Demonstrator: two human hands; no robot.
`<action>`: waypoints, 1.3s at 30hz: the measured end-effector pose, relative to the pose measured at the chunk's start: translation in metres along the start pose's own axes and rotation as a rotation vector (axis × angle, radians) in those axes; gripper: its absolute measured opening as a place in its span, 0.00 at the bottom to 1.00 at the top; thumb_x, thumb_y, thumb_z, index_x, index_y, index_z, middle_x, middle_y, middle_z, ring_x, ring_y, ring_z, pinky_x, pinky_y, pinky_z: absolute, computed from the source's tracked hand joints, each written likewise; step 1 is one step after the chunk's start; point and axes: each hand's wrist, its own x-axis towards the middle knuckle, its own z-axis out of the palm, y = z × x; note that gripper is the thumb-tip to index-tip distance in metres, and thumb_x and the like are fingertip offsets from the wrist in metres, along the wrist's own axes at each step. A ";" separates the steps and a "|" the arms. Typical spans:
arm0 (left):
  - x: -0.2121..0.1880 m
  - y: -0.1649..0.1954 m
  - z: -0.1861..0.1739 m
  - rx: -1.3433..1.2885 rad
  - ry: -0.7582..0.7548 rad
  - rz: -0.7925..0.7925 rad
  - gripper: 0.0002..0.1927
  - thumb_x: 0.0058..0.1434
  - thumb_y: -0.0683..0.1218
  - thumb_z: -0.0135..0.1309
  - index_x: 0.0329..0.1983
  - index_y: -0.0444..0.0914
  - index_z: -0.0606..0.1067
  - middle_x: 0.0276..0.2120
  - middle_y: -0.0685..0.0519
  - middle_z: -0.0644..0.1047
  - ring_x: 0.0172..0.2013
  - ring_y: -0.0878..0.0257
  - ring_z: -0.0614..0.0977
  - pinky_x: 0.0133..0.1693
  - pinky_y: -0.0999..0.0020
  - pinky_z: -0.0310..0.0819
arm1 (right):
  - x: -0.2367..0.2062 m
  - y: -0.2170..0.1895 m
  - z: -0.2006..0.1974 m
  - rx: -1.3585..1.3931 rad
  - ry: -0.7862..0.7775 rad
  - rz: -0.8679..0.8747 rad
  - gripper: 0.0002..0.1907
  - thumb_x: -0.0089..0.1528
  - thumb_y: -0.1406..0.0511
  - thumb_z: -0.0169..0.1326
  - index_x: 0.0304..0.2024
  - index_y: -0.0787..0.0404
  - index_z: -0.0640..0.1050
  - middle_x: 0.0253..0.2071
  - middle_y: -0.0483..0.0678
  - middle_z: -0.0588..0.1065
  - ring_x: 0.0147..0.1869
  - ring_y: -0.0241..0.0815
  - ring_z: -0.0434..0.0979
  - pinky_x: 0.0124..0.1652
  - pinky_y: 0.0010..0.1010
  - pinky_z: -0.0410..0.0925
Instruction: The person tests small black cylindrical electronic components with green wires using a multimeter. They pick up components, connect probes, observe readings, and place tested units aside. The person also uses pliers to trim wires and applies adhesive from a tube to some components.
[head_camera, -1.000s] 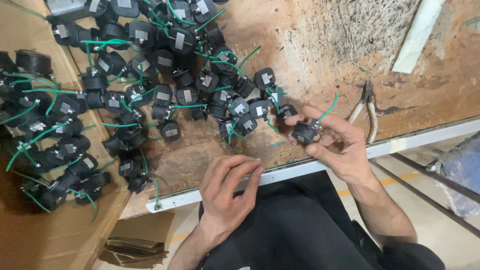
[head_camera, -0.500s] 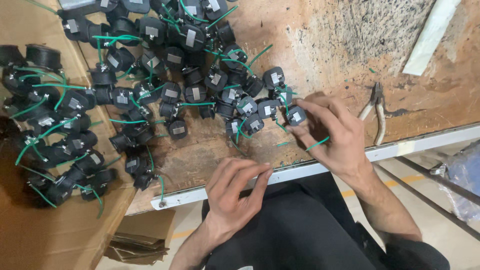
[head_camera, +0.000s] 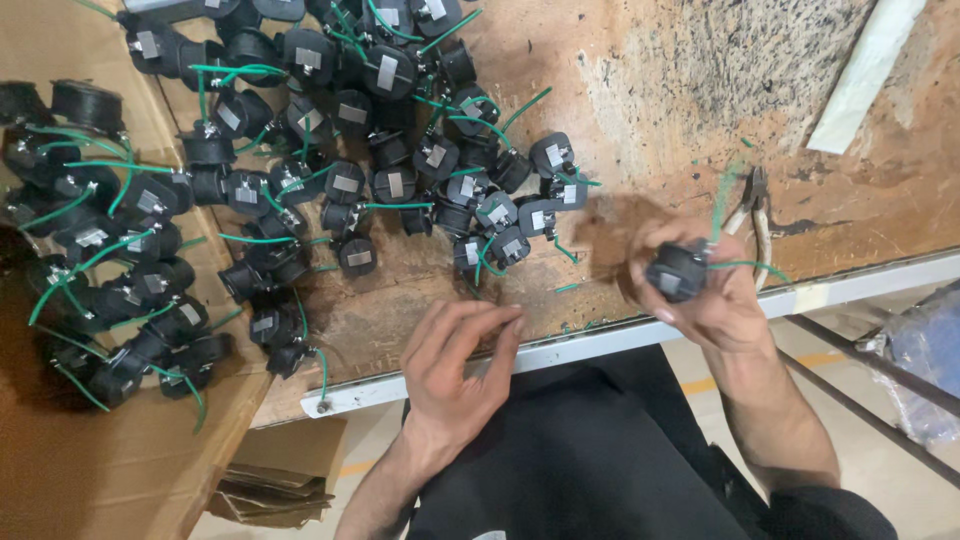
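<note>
Head view: right hand closed around black plug, green wire pointing away; left hand open, empty, resting on table edge.

Right hand grips one black part above the bench edge; two green wires stick out of it, one upward, one to the side. Left hand rests on the bench near the edge, fingers loosely curled, holding nothing visible. Pile of like black parts with green wires spreads over the bench beyond the left hand; more lie in a cardboard box at far left. Pliers lie just beyond the right hand. White strip at top right corner.
</note>
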 end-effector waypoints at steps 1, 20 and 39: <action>0.000 -0.001 0.000 0.001 0.004 -0.004 0.10 0.57 0.36 0.66 0.41 0.38 0.80 0.37 0.52 0.79 0.37 0.55 0.81 0.39 0.63 0.75 | 0.003 -0.001 0.003 -0.056 -0.010 -0.035 0.23 0.56 0.66 0.69 0.52 0.66 0.78 0.43 0.54 0.77 0.32 0.33 0.78 0.34 0.25 0.70; -0.005 -0.006 0.007 -0.032 0.068 -0.023 0.08 0.57 0.39 0.65 0.39 0.39 0.81 0.36 0.52 0.80 0.36 0.55 0.82 0.38 0.65 0.77 | 0.055 -0.012 0.052 -1.458 0.160 -0.325 0.20 0.55 0.67 0.69 0.48 0.65 0.79 0.36 0.49 0.75 0.30 0.36 0.77 0.29 0.27 0.68; 0.015 0.010 0.014 -0.388 -0.074 0.014 0.27 0.56 0.36 0.66 0.61 0.35 0.77 0.49 0.49 0.79 0.48 0.56 0.81 0.49 0.65 0.78 | 0.003 -0.004 0.053 -0.876 -0.214 -0.227 0.22 0.64 0.64 0.59 0.60 0.65 0.77 0.52 0.53 0.80 0.56 0.45 0.81 0.56 0.33 0.71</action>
